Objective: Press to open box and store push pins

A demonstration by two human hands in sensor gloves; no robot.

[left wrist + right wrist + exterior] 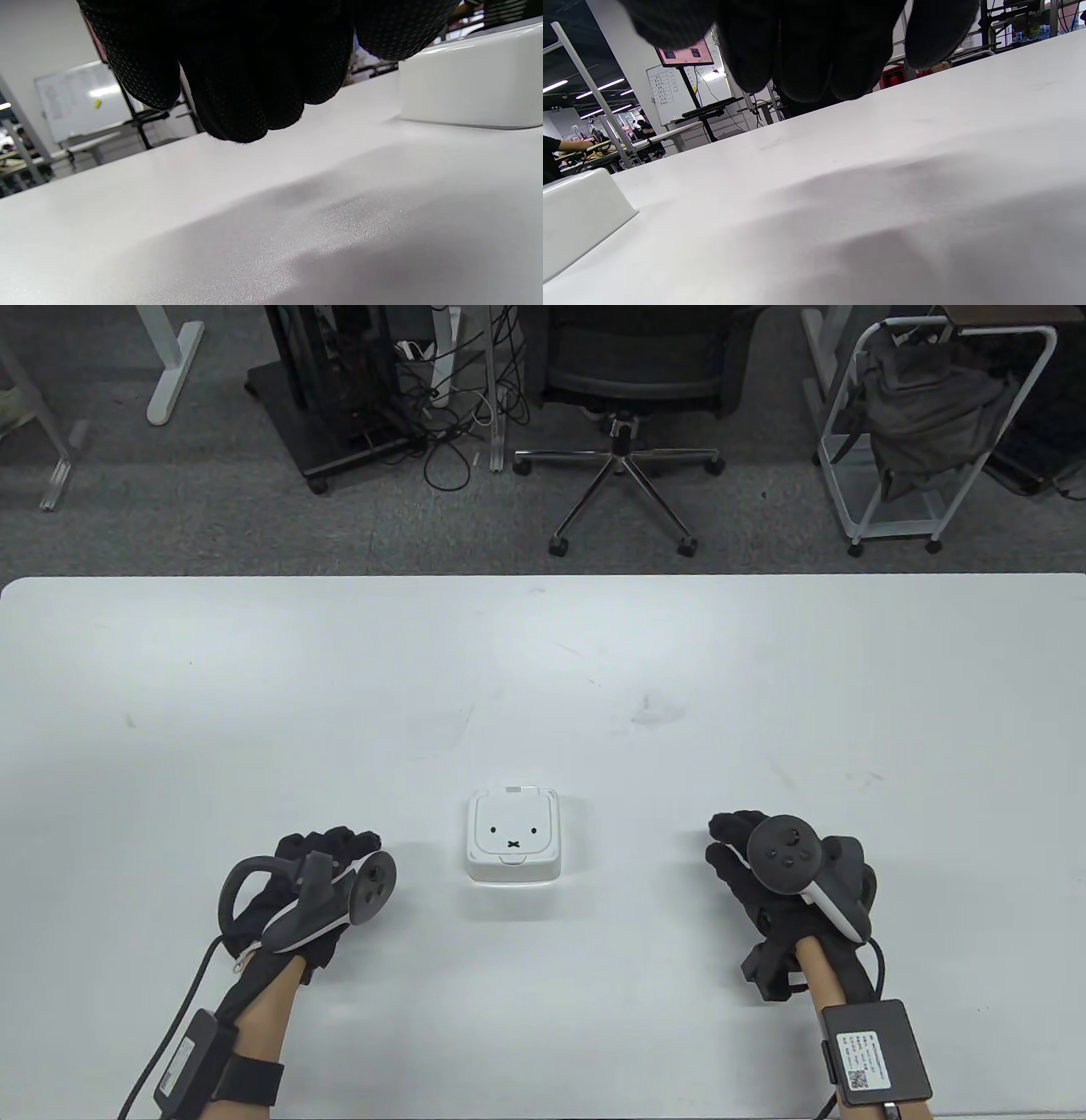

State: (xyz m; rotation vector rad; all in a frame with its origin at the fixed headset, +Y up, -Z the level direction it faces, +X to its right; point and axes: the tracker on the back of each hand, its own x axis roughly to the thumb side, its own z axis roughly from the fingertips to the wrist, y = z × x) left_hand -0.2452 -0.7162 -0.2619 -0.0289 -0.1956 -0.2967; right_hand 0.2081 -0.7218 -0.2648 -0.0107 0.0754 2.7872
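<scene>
Here the small white square plastic box point(514, 837) sits shut; left hand point(327, 869) and right hand point(768, 865) flank it, loosely curled, empty; one fingertip should press its front latch squarely.

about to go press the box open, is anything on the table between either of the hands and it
Nothing visible. The white box sits closed between the left hand and the right hand, with only bare table on both sides. No push pins show in any view.
</scene>
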